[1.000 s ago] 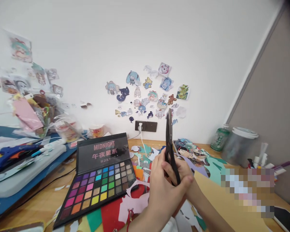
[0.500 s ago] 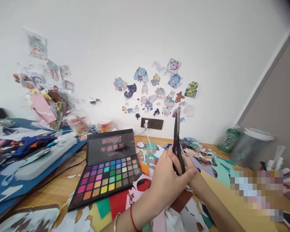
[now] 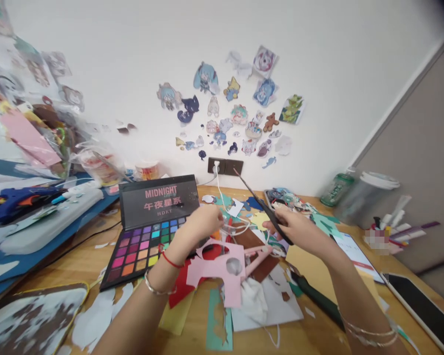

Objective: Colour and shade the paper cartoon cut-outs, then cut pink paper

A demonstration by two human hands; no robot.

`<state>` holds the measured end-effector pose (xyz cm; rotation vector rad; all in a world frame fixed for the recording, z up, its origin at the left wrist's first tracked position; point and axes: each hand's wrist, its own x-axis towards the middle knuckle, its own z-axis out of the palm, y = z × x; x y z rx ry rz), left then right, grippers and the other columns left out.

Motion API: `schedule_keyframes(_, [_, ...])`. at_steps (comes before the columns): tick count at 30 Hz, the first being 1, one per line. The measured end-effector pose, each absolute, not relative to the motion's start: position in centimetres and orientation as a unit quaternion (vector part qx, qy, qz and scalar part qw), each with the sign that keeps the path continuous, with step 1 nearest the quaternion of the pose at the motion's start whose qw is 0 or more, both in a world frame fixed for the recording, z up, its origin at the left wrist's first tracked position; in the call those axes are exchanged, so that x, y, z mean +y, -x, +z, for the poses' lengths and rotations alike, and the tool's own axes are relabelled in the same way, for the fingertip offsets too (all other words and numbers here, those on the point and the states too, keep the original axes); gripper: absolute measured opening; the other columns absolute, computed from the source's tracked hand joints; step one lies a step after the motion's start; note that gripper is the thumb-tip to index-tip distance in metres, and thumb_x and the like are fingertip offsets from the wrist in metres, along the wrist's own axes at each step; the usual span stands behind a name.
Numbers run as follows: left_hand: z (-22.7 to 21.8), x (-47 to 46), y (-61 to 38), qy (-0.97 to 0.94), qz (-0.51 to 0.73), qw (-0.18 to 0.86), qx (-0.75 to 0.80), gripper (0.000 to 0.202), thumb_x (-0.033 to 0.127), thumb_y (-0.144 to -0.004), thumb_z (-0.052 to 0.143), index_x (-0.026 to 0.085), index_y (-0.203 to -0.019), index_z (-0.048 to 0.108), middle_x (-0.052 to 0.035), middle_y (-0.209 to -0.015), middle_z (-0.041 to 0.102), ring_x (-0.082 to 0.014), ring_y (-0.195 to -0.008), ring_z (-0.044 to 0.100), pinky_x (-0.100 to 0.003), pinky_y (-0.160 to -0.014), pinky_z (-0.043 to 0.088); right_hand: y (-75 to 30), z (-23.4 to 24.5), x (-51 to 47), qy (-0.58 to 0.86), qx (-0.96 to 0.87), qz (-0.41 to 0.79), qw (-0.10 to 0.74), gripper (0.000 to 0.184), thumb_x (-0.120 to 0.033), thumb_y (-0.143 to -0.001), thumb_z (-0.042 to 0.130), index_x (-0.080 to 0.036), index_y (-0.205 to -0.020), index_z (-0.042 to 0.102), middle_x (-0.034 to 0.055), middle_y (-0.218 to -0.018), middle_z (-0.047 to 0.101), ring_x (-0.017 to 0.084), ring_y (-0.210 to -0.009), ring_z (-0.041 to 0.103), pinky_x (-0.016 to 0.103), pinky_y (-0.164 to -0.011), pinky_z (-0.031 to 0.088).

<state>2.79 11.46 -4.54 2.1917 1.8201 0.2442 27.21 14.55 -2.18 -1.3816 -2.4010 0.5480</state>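
My right hand (image 3: 298, 229) holds a pair of black scissors (image 3: 262, 204) by the handles, the blades pointing up and left toward the wall socket. My left hand (image 3: 206, 224) hovers apart from it, over the right edge of the eyeshadow palette (image 3: 148, 256). Its fingers are curled downward, and whatever they may hold is hidden. Just below lies a pink paper sheet (image 3: 216, 268) with shapes cut out of it. Red paper (image 3: 181, 286) shows underneath, beside a crumpled white tissue (image 3: 254, 298).
A dark green handle (image 3: 318, 298) and a tablet-like device (image 3: 425, 310) lie at right. A green bottle (image 3: 336, 190), clear tub (image 3: 370, 197) and pens (image 3: 403, 231) stand behind. At left are a blue glue gun (image 3: 18, 202) and a paint-stained tray (image 3: 33, 320). Cutouts cover the wall.
My hands have separated from around the scissors. The right keeps them, tilted left instead of upright; the left has moved left. The view has dipped, uncovering the pink sheet and more of the table.
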Motion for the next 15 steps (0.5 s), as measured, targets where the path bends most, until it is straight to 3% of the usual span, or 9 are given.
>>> schedule_keyframes(2, [-5.0, 12.1, -2.3, -0.749, 0.066, 0.142, 0.644, 0.027, 0.021, -0.076, 0.047, 0.015, -0.089, 0.069, -0.0112, -0.086, 0.067, -0.023, -0.08, 0.06, -0.03, -0.069, 0.042, -28.9, -2.8, 14.2, 0.522, -0.829, 0.139, 0.145, 0.031, -0.048, -0.08, 0.05, -0.021, -0.067, 0.053, 0.0032, -0.069, 0.064, 0.018, -0.06, 0.057, 0.025, -0.052, 0.037])
schedule_keyframes(5, [-5.7, 12.3, -2.9, -0.754, 0.025, 0.172, 0.633, 0.021, 0.026, -0.069, 0.056, 0.02, -0.084, 0.07, -0.0061, -0.084, 0.067, -0.0199, -0.074, 0.06, -0.026, -0.062, 0.041, -32.4, -4.5, 12.6, 0.56, -0.807, 0.15, 0.109, 0.034, -0.05, -0.081, 0.046, -0.021, -0.066, 0.054, 0.0027, -0.064, 0.064, 0.018, -0.056, 0.057, 0.025, -0.049, 0.037])
schedule_keyframes(9, [-6.5, 12.3, -5.0, -0.77, -0.011, 0.191, 0.609, 0.024, 0.025, -0.065, 0.063, 0.021, -0.087, 0.07, -0.0051, -0.079, 0.067, -0.0203, -0.073, 0.06, -0.025, -0.057, 0.04, -37.1, -8.3, 8.8, 0.614, -0.776, 0.129, 0.065, 0.028, -0.045, -0.079, 0.047, -0.022, -0.068, 0.058, 0.0041, -0.07, 0.068, 0.022, -0.064, 0.062, 0.027, -0.053, 0.041])
schedule_keyframes(15, [-6.5, 12.2, -6.6, -0.768, -0.064, 0.196, 0.606, 0.012, 0.022, -0.072, 0.064, 0.012, -0.079, 0.064, -0.0041, -0.074, 0.062, -0.016, -0.069, 0.057, -0.029, -0.062, 0.046, -41.2, -13.0, 4.0, 0.651, -0.747, 0.034, 0.127, 0.028, -0.041, -0.072, 0.048, -0.023, -0.087, 0.065, 0.0101, -0.094, 0.07, 0.028, -0.086, 0.065, 0.034, -0.067, 0.05])
